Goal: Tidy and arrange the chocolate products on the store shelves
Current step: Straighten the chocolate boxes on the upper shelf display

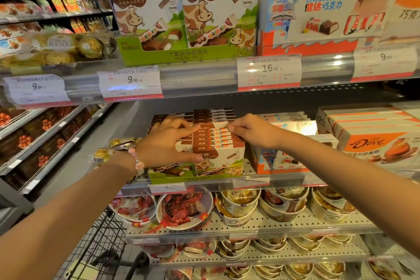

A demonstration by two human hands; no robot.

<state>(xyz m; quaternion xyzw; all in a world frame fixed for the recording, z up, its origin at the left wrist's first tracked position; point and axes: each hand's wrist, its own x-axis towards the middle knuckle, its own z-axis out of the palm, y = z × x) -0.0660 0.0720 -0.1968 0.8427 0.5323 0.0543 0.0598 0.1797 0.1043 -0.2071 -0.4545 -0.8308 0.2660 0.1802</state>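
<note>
**Hands on the cow-print chocolate row**

On the middle shelf (250, 185), the left hand (168, 143) lies spread against the cow-print chocolate boxes (218, 145); the right hand (252, 130) pinches their top edge. Kinder packs (279, 159) crowd the right, Dove boxes (375, 141) beyond.

Grey metal store shelving (200, 76) rose in tiers, its edges fitted with clear plastic price-label rails (269, 73); the lower shelves were perforated (261, 226). A black wire shopping cart (100, 248) stood at bottom left; another shelving aisle (45, 129) ran off leftward under warm light.
</note>
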